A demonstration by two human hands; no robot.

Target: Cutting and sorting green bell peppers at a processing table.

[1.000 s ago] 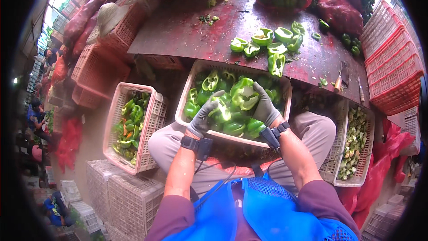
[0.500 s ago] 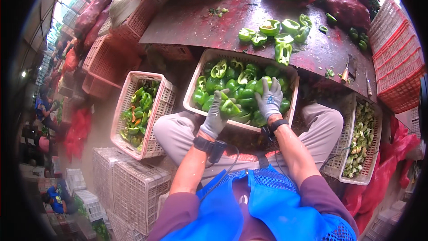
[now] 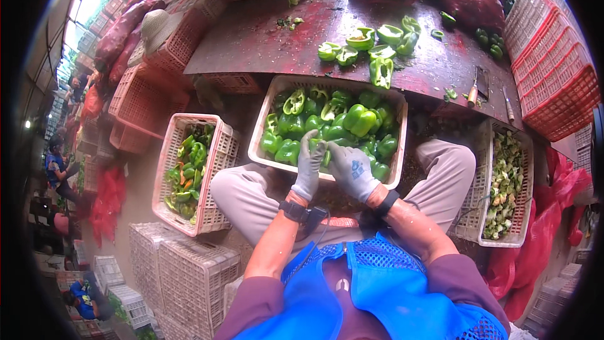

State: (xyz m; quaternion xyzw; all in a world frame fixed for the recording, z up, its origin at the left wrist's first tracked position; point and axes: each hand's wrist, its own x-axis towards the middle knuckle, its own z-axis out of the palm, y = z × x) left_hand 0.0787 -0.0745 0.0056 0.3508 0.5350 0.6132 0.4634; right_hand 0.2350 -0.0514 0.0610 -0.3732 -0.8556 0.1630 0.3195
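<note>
Step in hand: both gloved hands work one glossy green bell pepper (image 3: 325,155) over the white slatted plastic crate (image 3: 267,123) on the lap; it looks like splitting or coring.
Left hand (image 3: 309,165): grey knit glove, fingers clamped on the pepper.
Right hand (image 3: 350,169): grey knit glove, fingers closed on the same pepper.
Next move calls for: a firm two-sided pull, judging by the grip.
Around: halved peppers (image 3: 368,47) on the wet dark-red tabletop (image 3: 251,38); side crate of pepper scraps (image 3: 503,182).
</note>
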